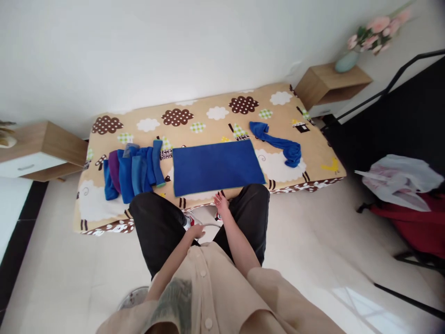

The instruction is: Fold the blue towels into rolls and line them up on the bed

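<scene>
My right fingers (pixel 217 199) are parted and empty, I cannot tell whether my left fingers (pixel 201 228) are, and the flat blue cloth (pixel 217 168) lies just beyond both on the bed (pixel 208 133).

On a bed (pixel 215 131), a spread cloth (pixel 218 168) is lying centrally, rolled cloths (pixel 125 178) are resting in a row to its left, and a loose cloth (pixel 292 153) is lying to its right. A wall (pixel 167 51) is running behind. A left cabinet (pixel 64 141) and a right cabinet (pixel 321 82) are flanking the bed, a vase (pixel 346 61) standing on the latter.
</scene>
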A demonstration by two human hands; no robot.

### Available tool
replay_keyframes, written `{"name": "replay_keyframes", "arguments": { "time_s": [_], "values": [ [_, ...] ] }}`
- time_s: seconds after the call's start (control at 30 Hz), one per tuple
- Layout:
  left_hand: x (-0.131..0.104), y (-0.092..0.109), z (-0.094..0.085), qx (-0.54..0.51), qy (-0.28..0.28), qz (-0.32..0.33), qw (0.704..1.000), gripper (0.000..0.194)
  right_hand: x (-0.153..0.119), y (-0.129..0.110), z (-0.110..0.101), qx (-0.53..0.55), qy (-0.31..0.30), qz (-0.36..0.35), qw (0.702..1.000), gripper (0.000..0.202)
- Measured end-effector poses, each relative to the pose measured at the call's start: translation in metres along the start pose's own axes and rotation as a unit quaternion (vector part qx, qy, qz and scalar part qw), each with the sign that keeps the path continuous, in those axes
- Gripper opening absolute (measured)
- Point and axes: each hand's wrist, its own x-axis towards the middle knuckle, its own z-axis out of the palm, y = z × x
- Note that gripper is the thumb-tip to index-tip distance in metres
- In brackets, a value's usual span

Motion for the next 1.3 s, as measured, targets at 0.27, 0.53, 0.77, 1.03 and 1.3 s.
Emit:
{"name": "replay_keyframes", "arguments": {
  "time_s": [0.27, 0.53, 0.77, 1.03, 1.3],
  "values": [
    [0.003, 0.004, -0.006, -0.017, 0.010, -0.017, 1.000, 0.046, -0.002, -0.003, -0.002, 0.016, -0.022, -0.001, 1.000, 0.002],
    [0.010, 0.000, 0.000, -0.030, -0.016, -0.025, 0.999, 0.046, 0.021, -0.008, 0.011, 0.056, -0.050, -0.043, 0.996, 0.004],
    [0.012, 0.002, -0.008, -0.044, -0.028, -0.014, 0.999, 0.048, 0.043, -0.015, 0.020, 0.075, -0.071, -0.018, 0.994, 0.010],
    [0.037, 0.003, -0.106, -0.179, 0.074, 0.074, 0.978, 0.038, 0.050, -0.017, 0.021, 0.071, -0.100, 0.024, 0.992, 0.014],
    [0.163, 0.000, -0.312, -0.111, 0.247, 0.092, 0.958, 0.034, 0.050, -0.013, 0.035, 0.110, -0.069, 0.085, 0.988, 0.020]
  ]
}}
